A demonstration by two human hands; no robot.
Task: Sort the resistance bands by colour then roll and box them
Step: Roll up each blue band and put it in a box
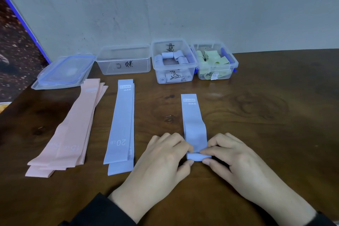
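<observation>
A blue resistance band (pixel 193 121) lies lengthwise on the brown table (pixel 266 115), its near end curled into a small roll. My left hand (pixel 165 154) pinches the left end of that roll, and my right hand (pixel 229 156) pinches the right end. To the left lies a short stack of flat blue bands (pixel 121 124). Further left is a pile of flat pink bands (pixel 73 130). At the back, three clear boxes stand in a row: an empty one (pixel 123 59), one with rolled blue bands (pixel 173 60), one with rolled green bands (pixel 213 60).
Clear lids with blue rims (pixel 64 71) are stacked at the back left beside the empty box. A grey wall (pixel 165 5) rises right behind the boxes. A dark patterned panel with a blue edge (pixel 14 42) leans at the far left.
</observation>
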